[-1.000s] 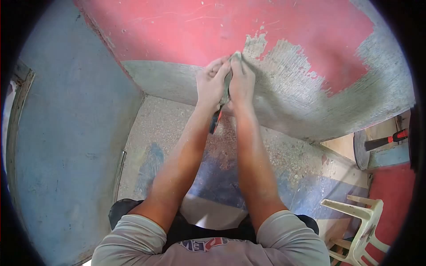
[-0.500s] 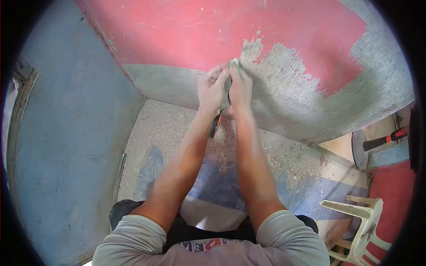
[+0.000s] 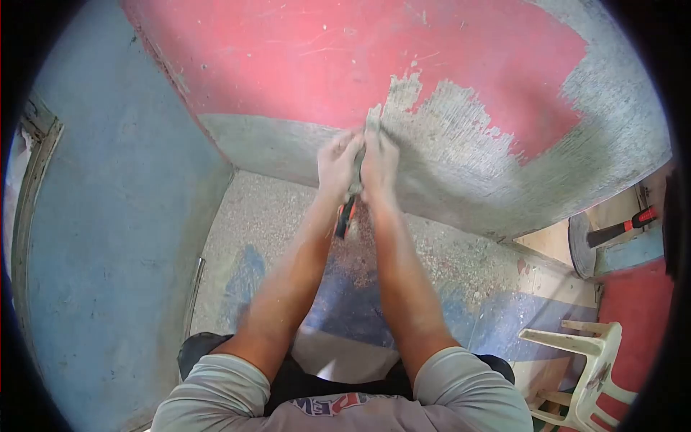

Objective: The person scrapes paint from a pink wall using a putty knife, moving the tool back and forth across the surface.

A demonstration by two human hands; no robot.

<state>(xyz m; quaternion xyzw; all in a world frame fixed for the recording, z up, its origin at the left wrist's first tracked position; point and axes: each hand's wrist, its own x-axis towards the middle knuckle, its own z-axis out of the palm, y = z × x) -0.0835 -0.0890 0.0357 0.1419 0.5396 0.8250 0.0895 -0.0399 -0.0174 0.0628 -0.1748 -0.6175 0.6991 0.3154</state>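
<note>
Both my hands are closed round a dusty scraper (image 3: 345,219), held upright against the wall. Its black and orange handle end sticks out below my wrists. The pale tip of its blade (image 3: 373,115) points up at the lower edge of the red paint (image 3: 288,79). My left hand (image 3: 337,164) wraps it from the left, and my right hand (image 3: 379,167) presses in from the right. Most of the scraper's middle is hidden by my fingers. Just right of the tip, a rough bare patch (image 3: 457,119) with a ragged edge shows where paint is gone.
A blue wall panel (image 3: 122,201) rises at left. Paint chips and dust (image 3: 461,270) cover the floor below the wall. A cream plastic chair (image 3: 594,360) lies at lower right. Further up, a tool with a black and red handle (image 3: 622,229) rests by a grey disc (image 3: 580,245).
My hands and the scraper have slid a little down the wall and slightly left. The view has shifted a little too.
</note>
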